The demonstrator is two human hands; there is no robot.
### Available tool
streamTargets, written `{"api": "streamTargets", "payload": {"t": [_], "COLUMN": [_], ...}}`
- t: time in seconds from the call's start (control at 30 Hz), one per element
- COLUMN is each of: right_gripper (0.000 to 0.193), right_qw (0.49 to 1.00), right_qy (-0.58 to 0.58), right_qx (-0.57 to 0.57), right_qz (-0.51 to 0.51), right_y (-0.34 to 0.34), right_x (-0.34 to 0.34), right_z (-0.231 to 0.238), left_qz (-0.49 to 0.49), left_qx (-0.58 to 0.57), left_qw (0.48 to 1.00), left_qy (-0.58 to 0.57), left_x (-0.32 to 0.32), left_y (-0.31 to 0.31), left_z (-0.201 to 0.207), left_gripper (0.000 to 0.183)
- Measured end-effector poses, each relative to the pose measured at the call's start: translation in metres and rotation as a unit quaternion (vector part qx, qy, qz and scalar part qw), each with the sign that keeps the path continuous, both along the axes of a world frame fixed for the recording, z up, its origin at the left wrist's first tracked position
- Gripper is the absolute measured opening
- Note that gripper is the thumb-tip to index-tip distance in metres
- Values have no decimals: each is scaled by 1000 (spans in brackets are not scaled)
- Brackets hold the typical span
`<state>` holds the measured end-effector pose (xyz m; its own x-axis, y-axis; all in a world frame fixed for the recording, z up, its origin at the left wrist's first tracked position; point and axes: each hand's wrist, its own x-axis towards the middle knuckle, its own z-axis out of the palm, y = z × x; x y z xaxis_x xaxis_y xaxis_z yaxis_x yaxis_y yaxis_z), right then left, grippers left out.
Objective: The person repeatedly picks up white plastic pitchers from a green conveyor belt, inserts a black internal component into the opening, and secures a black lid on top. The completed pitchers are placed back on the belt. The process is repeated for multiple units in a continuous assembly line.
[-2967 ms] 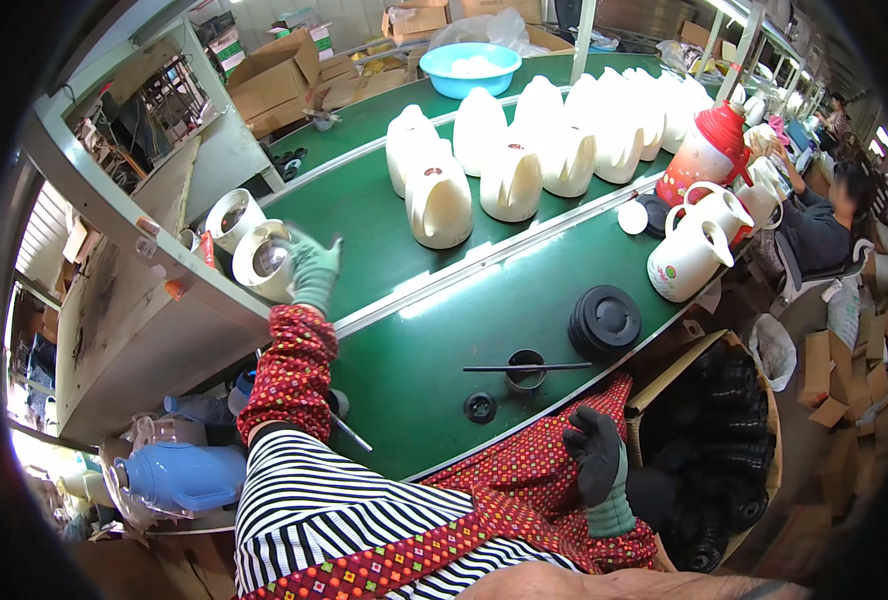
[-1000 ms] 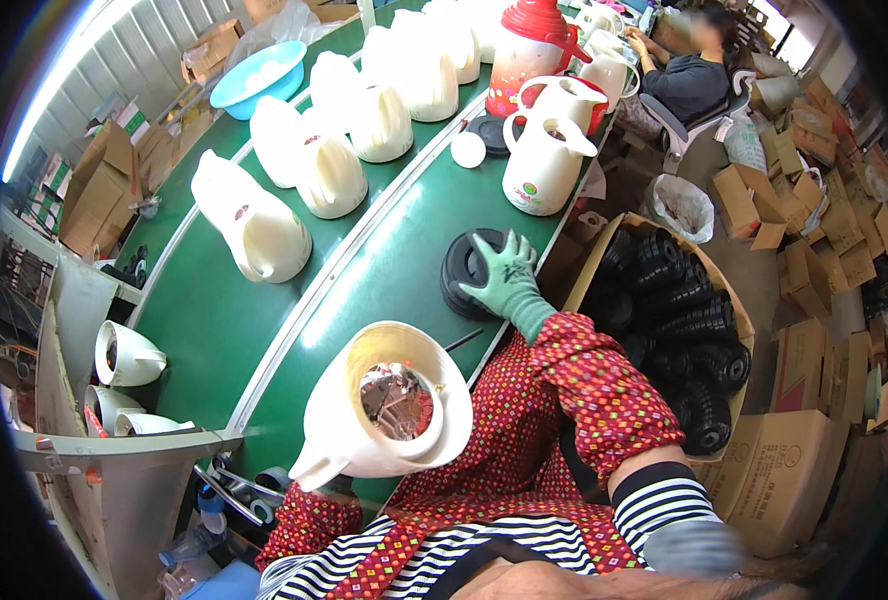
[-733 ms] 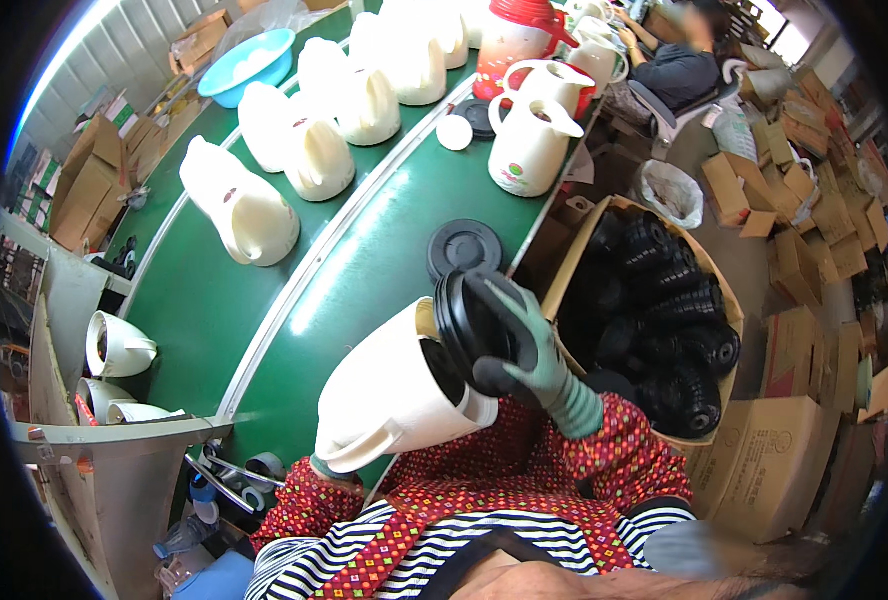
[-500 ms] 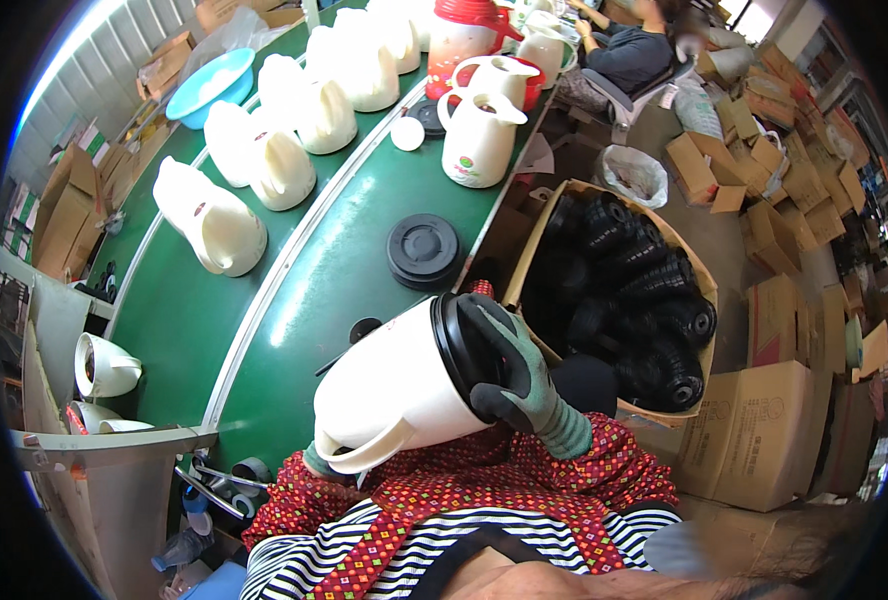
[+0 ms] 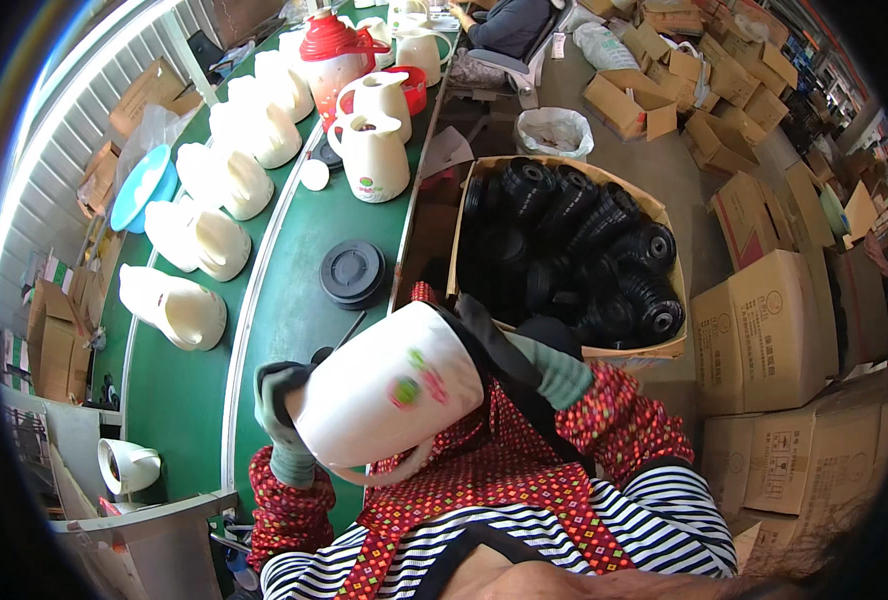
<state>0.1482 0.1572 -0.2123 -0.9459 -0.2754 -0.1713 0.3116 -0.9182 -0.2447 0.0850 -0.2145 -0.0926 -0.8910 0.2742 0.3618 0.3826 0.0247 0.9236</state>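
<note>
A white thermos jug (image 5: 394, 390) with a green and pink print lies tilted on its side between my hands, close to my body. My left hand (image 5: 282, 415), in a grey-green glove, is closed round its left end. At its other end, my gloved right hand (image 5: 514, 350) grips the rim, with dark fingers against it. The black part at that end is mostly hidden and blurred. The jug's handle (image 5: 399, 470) points down toward me. Beyond the jug, a stack of round black caps (image 5: 352, 272) rests on the green worktable (image 5: 299, 300). A thin dark rod (image 5: 352, 329) shows behind the jug.
Several white jug bodies (image 5: 179, 310) stand in rows at left. A red-topped thermos (image 5: 339, 65) and white jugs (image 5: 374, 165) stand far off. To the right is a carton (image 5: 679, 345) of black caps. Cardboard boxes (image 5: 754, 335) line the right side. A person (image 5: 509, 25) sits beyond.
The jug has rolled so its print faces up, and the black end part is now mostly out of sight. My left hand has come into view at its left end.
</note>
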Motion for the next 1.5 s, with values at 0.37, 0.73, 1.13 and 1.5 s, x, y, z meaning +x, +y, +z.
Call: {"api": "streamTargets", "payload": {"t": [0.37,0.73,1.13,1.5], "right_gripper": [61,54,75,75], "right_qw": [937,918,642,892], "right_qy": [284,294,372,215], "right_qx": [198,247,611,353], "right_qz": [-42,-104,-276,-184], "right_y": [-45,-39,-45,-63], "right_x": [24,33,59,74], "right_z": [63,84,182,166], "left_qz": [-60,-59,-131,-64], "left_qx": [-148,-235,182,256], "left_qw": [975,929,892,813], "left_qy": [154,282,-393,-520], "left_x": [-2,-21,-10,25], "left_y": [22,51,61,42], "left_z": [48,91,2,44], "left_gripper": [27,32,25,26]}}
